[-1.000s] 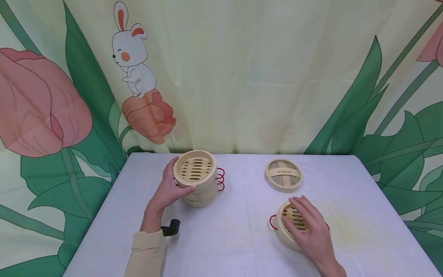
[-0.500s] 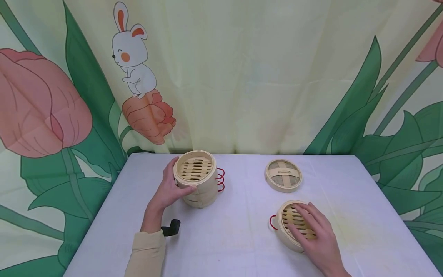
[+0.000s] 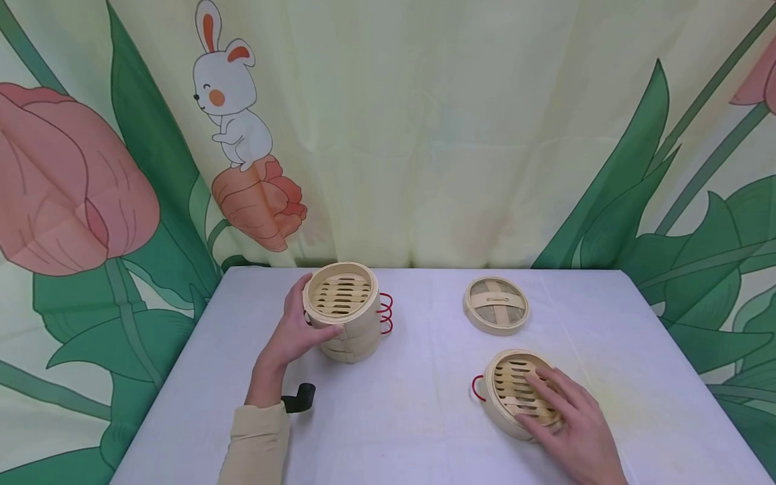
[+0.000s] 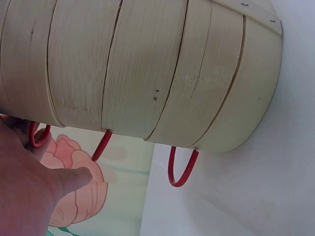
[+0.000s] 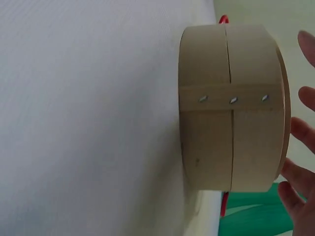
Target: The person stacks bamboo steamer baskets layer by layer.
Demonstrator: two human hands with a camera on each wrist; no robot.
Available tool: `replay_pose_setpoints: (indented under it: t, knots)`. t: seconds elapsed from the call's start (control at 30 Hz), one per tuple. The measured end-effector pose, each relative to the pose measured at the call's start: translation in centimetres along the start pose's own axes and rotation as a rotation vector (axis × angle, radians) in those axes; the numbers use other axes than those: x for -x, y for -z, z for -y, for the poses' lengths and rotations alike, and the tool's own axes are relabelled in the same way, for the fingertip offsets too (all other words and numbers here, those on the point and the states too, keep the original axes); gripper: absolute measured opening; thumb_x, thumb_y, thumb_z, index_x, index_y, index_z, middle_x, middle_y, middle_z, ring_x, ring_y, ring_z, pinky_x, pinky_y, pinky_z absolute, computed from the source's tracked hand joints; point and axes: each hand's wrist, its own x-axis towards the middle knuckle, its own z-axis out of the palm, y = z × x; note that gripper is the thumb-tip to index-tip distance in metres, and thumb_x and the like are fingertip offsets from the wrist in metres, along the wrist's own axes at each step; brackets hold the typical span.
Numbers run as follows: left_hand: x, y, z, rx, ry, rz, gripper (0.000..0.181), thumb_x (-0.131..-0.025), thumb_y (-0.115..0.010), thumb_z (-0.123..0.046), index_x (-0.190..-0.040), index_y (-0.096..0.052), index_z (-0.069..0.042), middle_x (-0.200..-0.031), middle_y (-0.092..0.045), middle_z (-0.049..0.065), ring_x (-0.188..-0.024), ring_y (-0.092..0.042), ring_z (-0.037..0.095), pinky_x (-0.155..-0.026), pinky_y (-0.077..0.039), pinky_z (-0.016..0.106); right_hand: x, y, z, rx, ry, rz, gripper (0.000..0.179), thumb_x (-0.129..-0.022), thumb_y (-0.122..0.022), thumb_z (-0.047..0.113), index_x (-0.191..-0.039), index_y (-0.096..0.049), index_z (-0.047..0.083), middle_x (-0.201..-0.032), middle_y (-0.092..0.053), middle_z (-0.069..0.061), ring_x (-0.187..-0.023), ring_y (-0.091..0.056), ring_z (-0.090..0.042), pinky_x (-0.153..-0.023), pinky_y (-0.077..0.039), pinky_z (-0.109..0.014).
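While the round slatted steamer (image 3: 512, 385) is sitting on the white tabletop (image 3: 418, 404), red loop (image 3: 473, 386) pointing left, the nearer right hand (image 3: 577, 426) is spanning its right edge, fingers spread, contact unclear, steamer lying ahead and left of the palm, and the left hand (image 3: 297, 331), well apart, is gripping the taller stack (image 3: 356, 340).

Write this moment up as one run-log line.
left hand: holds steamer stack, slatted top showing | right hand: over shorter steamer, contact unclear | lid: on table, beyond shorter steamer
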Motion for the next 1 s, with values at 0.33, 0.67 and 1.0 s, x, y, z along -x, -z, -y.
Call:
replay_pose_setpoints:
  t: [0.33,0.67,1.0]
  knots:
    - [0.0,0.2,-0.1,-0.002,0.001,0.004,0.122,-0.072,-0.091,-0.019,-0.160,-0.008,-0.011,-0.160,-0.012,0.018,-0.145,-0.017,0.035,-0.114,-0.019,0.062,0.6,0.7,-1.2,0.082,0.013,0.076,0.074,-0.065,-0.095,0.041,-0.129,-0.069,0.017,-0.136,-0.058,-0.010,-0.133,-0.042,-0.040,-0.117,-0.020,-0.052]
    - [-0.1,0.1,0.2,0.002,-0.003,0.004,0.119,-0.072,-0.091,-0.023,-0.160,-0.011,-0.013,-0.159,-0.013,0.017,-0.145,-0.017,0.034,-0.115,-0.017,0.062,0.5,0.7,-1.6,0.079,0.028,0.025,0.066,-0.064,-0.095,0.032,-0.124,-0.072,0.016,-0.129,-0.063,-0.010,-0.134,-0.044,-0.037,-0.118,-0.021,-0.041]
    - [-0.1,0.0,0.3,-0.003,-0.003,-0.001,0.119,-0.071,-0.091,-0.022,-0.159,-0.012,-0.013,-0.159,-0.012,0.017,-0.144,-0.018,0.033,-0.114,-0.020,0.061,0.3,0.7,-2.5,0.023,0.035,0.030,0.064,-0.068,-0.094,0.025,-0.127,-0.071,0.015,-0.131,-0.061,-0.010,-0.139,-0.038,-0.037,-0.120,-0.018,-0.041]
